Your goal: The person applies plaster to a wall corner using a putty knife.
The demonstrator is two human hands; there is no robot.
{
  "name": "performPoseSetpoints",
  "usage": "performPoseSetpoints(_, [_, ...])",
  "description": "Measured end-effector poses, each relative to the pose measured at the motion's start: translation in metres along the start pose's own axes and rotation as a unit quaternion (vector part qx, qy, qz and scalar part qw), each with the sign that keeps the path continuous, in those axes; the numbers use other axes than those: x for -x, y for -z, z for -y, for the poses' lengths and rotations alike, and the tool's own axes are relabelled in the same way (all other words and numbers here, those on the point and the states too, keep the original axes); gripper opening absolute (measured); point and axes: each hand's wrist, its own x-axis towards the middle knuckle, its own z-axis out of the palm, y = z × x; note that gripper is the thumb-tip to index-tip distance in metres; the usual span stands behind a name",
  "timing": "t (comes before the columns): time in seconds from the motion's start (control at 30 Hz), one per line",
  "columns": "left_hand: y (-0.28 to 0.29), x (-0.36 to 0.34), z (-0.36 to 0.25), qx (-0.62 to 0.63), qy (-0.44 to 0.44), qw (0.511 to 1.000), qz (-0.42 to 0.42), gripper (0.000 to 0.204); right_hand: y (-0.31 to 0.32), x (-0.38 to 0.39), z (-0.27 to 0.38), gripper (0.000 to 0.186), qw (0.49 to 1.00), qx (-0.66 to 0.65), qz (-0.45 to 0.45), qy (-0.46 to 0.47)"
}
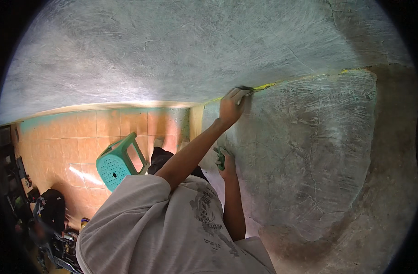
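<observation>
My left hand (232, 105) is raised to the seam between the upper grey plastered surface (181, 50) and the grey plastered patch on the right (309, 146). Its fingers close on a thin black tool (244, 88), too small to identify, against that seam, where a yellow strip (263, 86) shows. Lower down, beside the patch, my right hand (226, 164) has its fingers wrapped round a dark green object (220, 157) whose kind I cannot make out.
A green plastic stool (114, 170) stands left of my body on orange floor tiles (81, 125). At the lower left are motorbike-like metal parts (69, 242) and dark star-patterned fabric (51, 208). Brown, rougher surface (391, 146) borders the patch at the far right.
</observation>
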Motion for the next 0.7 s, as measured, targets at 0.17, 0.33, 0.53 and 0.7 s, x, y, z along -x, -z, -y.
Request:
performPoseSetpoints(0.17, [0.005, 0.025, 0.050, 0.024, 0.095, 0.995, -0.012, 0.016, -0.011, 0.000, -0.002, 0.017, 1.000, 0.003, 0.003, -0.005])
performPoseSetpoints(0.33, [-0.003, -0.002, -0.005, 0.075, 0.079, 0.994, -0.005, 0.016, 0.005, -0.004, -0.005, 0.017, 1.000, -0.011, -0.005, 0.004])
performPoseSetpoints(0.53, [-0.005, 0.019, 0.031, 0.044, 0.024, 0.998, -0.030, 0.019, -0.005, -0.003, -0.002, 0.014, 1.000, -0.005, 0.000, 0.005])
performPoseSetpoints(0.7, [0.001, 0.021, 0.044, 0.006, 0.074, 0.997, 0.006, 0.016, -0.006, -0.001, -0.003, 0.012, 1.000, 0.016, -0.001, -0.009])
